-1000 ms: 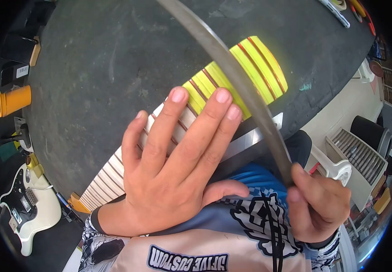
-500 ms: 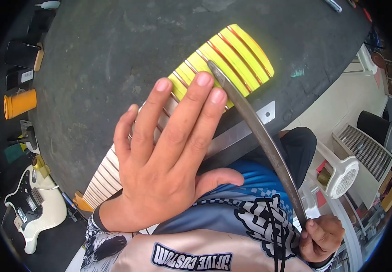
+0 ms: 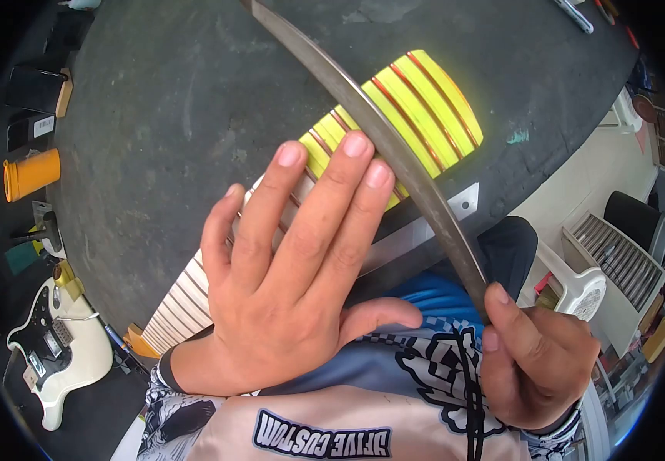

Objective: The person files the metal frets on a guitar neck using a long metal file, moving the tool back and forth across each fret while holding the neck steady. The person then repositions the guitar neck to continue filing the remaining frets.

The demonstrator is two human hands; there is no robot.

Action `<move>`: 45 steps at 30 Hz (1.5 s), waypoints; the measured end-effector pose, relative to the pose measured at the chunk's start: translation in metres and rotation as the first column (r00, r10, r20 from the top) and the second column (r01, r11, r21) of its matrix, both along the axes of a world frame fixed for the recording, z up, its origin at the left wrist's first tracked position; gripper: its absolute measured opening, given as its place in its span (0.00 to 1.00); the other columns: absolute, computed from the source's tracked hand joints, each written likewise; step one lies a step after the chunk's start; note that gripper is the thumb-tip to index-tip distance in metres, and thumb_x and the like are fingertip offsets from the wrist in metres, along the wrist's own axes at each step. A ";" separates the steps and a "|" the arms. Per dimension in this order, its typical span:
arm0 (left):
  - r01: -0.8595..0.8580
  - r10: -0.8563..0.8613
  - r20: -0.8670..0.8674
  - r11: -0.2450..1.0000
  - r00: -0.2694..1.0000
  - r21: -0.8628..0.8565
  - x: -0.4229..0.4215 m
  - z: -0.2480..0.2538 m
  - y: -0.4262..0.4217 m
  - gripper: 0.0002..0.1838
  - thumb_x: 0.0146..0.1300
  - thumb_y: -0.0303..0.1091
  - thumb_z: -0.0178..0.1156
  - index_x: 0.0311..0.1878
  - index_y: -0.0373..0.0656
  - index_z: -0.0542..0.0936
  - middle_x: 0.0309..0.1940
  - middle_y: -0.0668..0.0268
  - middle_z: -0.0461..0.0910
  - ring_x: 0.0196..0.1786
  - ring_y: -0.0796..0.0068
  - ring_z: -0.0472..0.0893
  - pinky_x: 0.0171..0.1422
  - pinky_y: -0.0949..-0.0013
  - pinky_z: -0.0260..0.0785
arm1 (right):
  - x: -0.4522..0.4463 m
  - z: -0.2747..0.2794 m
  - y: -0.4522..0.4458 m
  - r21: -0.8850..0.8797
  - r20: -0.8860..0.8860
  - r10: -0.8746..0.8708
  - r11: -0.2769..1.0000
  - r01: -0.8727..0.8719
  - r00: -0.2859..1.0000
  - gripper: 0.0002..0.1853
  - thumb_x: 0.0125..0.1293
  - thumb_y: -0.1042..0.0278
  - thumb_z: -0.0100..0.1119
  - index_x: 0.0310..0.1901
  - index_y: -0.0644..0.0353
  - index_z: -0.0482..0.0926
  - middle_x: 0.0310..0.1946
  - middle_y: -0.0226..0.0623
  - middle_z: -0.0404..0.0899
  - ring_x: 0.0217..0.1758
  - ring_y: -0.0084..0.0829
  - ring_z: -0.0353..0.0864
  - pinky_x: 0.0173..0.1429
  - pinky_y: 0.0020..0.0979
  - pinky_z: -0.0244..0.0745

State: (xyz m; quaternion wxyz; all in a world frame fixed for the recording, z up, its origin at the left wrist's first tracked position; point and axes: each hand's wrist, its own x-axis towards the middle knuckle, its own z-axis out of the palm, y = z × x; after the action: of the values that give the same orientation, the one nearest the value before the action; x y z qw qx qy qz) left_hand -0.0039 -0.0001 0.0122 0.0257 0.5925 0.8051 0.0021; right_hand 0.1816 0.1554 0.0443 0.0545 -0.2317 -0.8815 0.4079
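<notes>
A long tapered board (image 3: 425, 104) with dark and coppery cross strips lies diagonally on the dark table; its wide end is yellow-green, its narrow end whitish. My left hand (image 3: 286, 261) lies flat over its middle, fingers spread and thumb out to the right. In my right hand (image 3: 540, 353), fingers closed around its lower end, is a long curved metal file (image 3: 394, 150). The file crosses over the yellow part just right of my left fingertips. Along the board's near side lies a metal straightedge (image 3: 455, 207), partly hidden by the file and my left hand.
Dark table surface (image 3: 163, 100) surrounds the board. At the left are an orange container (image 3: 33, 175), phones (image 3: 35, 88) and a white guitar body (image 3: 75, 353). A pen-like tool (image 3: 575, 14) lies at the top right. White plastic furniture (image 3: 578, 292) stands beyond the table's right edge.
Half a second ago the file's tip was near my left fingers; now the file reaches far beyond the board, as my right hand has moved up. The board appears slightly shifted in view.
</notes>
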 end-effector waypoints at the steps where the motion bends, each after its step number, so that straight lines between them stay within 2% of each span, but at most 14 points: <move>1: 0.000 0.000 0.001 1.000 1.000 -0.003 0.000 0.000 0.000 0.56 0.62 0.81 0.47 0.71 0.34 0.75 0.70 0.50 0.75 0.73 0.44 0.70 0.71 0.49 0.62 | 0.006 -0.004 -0.001 -0.026 -0.023 -0.017 1.000 0.017 1.000 0.27 0.53 0.81 0.62 0.57 0.59 0.87 0.17 0.33 0.73 0.15 0.31 0.67 0.28 0.29 0.67; 4: -0.002 0.002 0.008 1.000 1.000 -0.004 0.000 0.000 0.000 0.55 0.62 0.81 0.47 0.71 0.35 0.75 0.70 0.50 0.75 0.73 0.44 0.70 0.71 0.49 0.63 | 0.040 -0.013 0.003 0.056 -0.099 0.050 0.997 -0.045 0.994 0.27 0.53 0.81 0.62 0.57 0.59 0.87 0.15 0.33 0.72 0.15 0.33 0.67 0.26 0.31 0.65; 6: -0.003 0.003 0.011 1.000 1.000 -0.005 0.000 0.000 0.000 0.55 0.62 0.81 0.47 0.70 0.35 0.75 0.70 0.50 0.75 0.73 0.45 0.70 0.70 0.49 0.63 | 0.082 -0.008 -0.003 -0.064 -0.050 -0.009 0.998 0.006 0.999 0.28 0.52 0.80 0.61 0.58 0.58 0.87 0.17 0.33 0.73 0.15 0.32 0.68 0.25 0.33 0.64; 9: 0.003 -0.003 0.009 1.000 1.000 -0.001 0.000 0.000 0.000 0.55 0.62 0.81 0.47 0.71 0.35 0.75 0.70 0.51 0.75 0.73 0.45 0.70 0.70 0.49 0.63 | 0.110 0.003 -0.006 -0.043 -0.035 0.029 0.999 -0.030 0.999 0.30 0.52 0.81 0.59 0.60 0.57 0.86 0.19 0.33 0.75 0.16 0.32 0.70 0.25 0.32 0.63; 12: 0.003 -0.003 0.012 1.000 1.000 0.002 0.000 0.000 -0.001 0.55 0.61 0.81 0.47 0.71 0.36 0.75 0.70 0.51 0.75 0.73 0.45 0.70 0.70 0.49 0.64 | 0.097 0.024 0.005 -0.170 0.082 0.135 0.978 -0.120 0.987 0.30 0.60 0.84 0.62 0.67 0.62 0.79 0.32 0.45 0.84 0.27 0.39 0.80 0.35 0.42 0.78; 15: -0.009 0.009 0.029 1.000 1.000 -0.009 0.000 0.002 -0.001 0.55 0.61 0.81 0.48 0.72 0.35 0.74 0.71 0.52 0.75 0.73 0.45 0.70 0.70 0.49 0.63 | 0.064 -0.002 -0.004 0.007 -0.041 0.046 0.999 -0.046 0.998 0.29 0.53 0.82 0.60 0.60 0.58 0.86 0.19 0.33 0.75 0.17 0.33 0.70 0.26 0.32 0.64; 19: -0.013 0.013 0.020 1.000 1.000 -0.018 0.000 0.002 -0.001 0.56 0.61 0.81 0.48 0.72 0.36 0.74 0.71 0.52 0.75 0.73 0.45 0.70 0.70 0.49 0.62 | 0.005 -0.008 -0.002 0.055 -0.009 0.050 0.997 -0.050 0.999 0.28 0.52 0.82 0.63 0.59 0.60 0.86 0.19 0.34 0.75 0.18 0.34 0.71 0.27 0.32 0.65; 23: -0.011 0.012 0.039 1.000 0.999 -0.014 0.000 0.002 0.000 0.56 0.61 0.81 0.48 0.72 0.36 0.74 0.71 0.52 0.75 0.74 0.45 0.70 0.70 0.50 0.62 | 0.031 -0.007 0.002 0.115 -0.023 0.098 0.989 -0.095 0.995 0.28 0.53 0.82 0.61 0.59 0.60 0.85 0.19 0.33 0.75 0.17 0.33 0.71 0.26 0.32 0.65; 25: -0.013 0.013 0.043 1.000 0.999 -0.014 0.000 0.002 0.000 0.56 0.61 0.81 0.48 0.72 0.36 0.74 0.71 0.52 0.75 0.74 0.45 0.70 0.70 0.50 0.62 | 0.070 -0.003 -0.002 0.023 -0.033 0.055 0.998 -0.054 0.998 0.30 0.53 0.82 0.58 0.60 0.58 0.85 0.18 0.32 0.75 0.17 0.31 0.71 0.26 0.32 0.65; 30: -0.006 0.006 0.032 1.000 0.999 -0.021 0.000 0.002 0.000 0.56 0.61 0.81 0.48 0.72 0.35 0.74 0.71 0.51 0.75 0.74 0.45 0.70 0.71 0.49 0.61 | 0.108 0.003 -0.011 -0.011 -0.016 0.017 1.000 -0.017 1.000 0.32 0.52 0.81 0.56 0.61 0.55 0.85 0.17 0.30 0.74 0.17 0.31 0.72 0.26 0.31 0.65; 32: -0.006 0.007 0.028 1.000 1.000 -0.016 0.001 0.002 -0.001 0.56 0.61 0.81 0.48 0.72 0.34 0.74 0.71 0.51 0.75 0.74 0.45 0.70 0.71 0.49 0.61 | 0.073 -0.001 -0.005 0.043 -0.026 0.049 0.998 -0.048 0.998 0.29 0.52 0.81 0.59 0.60 0.58 0.86 0.16 0.30 0.74 0.17 0.30 0.72 0.26 0.30 0.65; 37: -0.001 0.001 -0.005 1.000 1.000 -0.008 0.000 0.000 -0.001 0.56 0.62 0.81 0.48 0.72 0.34 0.74 0.72 0.51 0.73 0.74 0.45 0.69 0.71 0.50 0.61 | 0.005 -0.022 0.002 -0.114 -0.146 -0.028 0.993 0.011 0.989 0.24 0.53 0.81 0.65 0.56 0.65 0.87 0.17 0.34 0.75 0.16 0.31 0.71 0.26 0.29 0.65; 41: -0.003 0.003 0.022 1.000 1.000 0.007 0.001 -0.001 -0.001 0.56 0.62 0.81 0.48 0.72 0.35 0.74 0.72 0.51 0.73 0.74 0.46 0.69 0.72 0.49 0.61 | 0.055 -0.004 0.004 0.059 -0.103 0.028 0.998 -0.022 0.994 0.24 0.57 0.81 0.61 0.58 0.60 0.86 0.21 0.36 0.78 0.18 0.32 0.71 0.27 0.33 0.65; 45: 0.001 -0.001 0.012 1.000 1.000 0.004 0.000 -0.001 -0.001 0.56 0.62 0.81 0.48 0.72 0.35 0.73 0.72 0.51 0.73 0.74 0.46 0.69 0.72 0.49 0.60 | 0.107 0.010 -0.009 0.162 0.049 0.032 0.986 -0.040 0.998 0.28 0.58 0.79 0.62 0.63 0.54 0.83 0.24 0.35 0.79 0.22 0.34 0.73 0.34 0.36 0.68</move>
State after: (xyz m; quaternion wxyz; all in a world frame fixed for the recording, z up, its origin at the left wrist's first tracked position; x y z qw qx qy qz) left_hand -0.0039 -0.0010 0.0113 0.0292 0.5930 0.8046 0.0074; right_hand 0.2881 0.1466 0.0541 0.0456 -0.2199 -0.9168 0.3301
